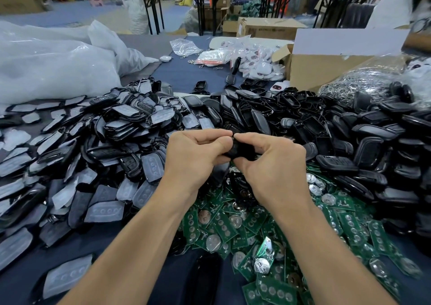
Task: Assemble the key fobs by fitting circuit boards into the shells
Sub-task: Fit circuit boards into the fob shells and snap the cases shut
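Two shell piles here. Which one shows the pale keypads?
The left shell pile: pale grey keypads with round button bumps face up. The right shell pile is plain glossy black.

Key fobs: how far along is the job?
Done: no finished fobs that I can pick out. In hand: the left hand and right hand grip one black shell. Left: heaps of green circuit boards and loose shells.
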`<state>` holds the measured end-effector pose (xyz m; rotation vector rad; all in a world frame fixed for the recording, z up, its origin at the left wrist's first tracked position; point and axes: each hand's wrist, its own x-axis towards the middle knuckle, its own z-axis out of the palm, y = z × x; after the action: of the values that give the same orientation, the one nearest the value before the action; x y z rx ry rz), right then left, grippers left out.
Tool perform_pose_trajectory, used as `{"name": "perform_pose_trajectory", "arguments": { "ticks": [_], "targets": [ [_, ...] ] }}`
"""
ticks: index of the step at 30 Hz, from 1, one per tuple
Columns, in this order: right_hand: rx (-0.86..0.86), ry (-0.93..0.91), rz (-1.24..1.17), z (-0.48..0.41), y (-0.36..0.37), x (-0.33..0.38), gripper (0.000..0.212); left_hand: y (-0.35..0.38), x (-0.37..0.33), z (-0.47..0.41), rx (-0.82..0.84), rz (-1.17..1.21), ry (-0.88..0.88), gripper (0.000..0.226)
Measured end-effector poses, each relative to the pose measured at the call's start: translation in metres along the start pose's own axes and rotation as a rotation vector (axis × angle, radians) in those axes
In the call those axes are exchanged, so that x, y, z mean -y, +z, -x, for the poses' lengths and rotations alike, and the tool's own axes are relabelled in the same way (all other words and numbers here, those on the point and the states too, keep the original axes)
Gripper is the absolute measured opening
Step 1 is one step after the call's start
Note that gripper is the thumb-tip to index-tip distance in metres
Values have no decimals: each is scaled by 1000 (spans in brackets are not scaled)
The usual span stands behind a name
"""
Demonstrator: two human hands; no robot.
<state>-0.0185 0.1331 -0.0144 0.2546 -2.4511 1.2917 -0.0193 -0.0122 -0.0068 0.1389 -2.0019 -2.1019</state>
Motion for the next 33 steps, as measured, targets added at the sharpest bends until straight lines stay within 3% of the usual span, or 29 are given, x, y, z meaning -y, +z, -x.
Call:
{"name": "perform_pose_trajectory", "arguments": {
  "ticks": [14,28,33],
  "targets": [
    [29,46,-20,0,3,-1,48,-1,-3,1,24,37,-102,26],
    [17,16,-50,2,4,5,45,0,-5,1,-70,33,25,36],
    [-14,-24,-25,3,2,4,44,0,-4,0,-18,-14,7,34]
  ]
}}
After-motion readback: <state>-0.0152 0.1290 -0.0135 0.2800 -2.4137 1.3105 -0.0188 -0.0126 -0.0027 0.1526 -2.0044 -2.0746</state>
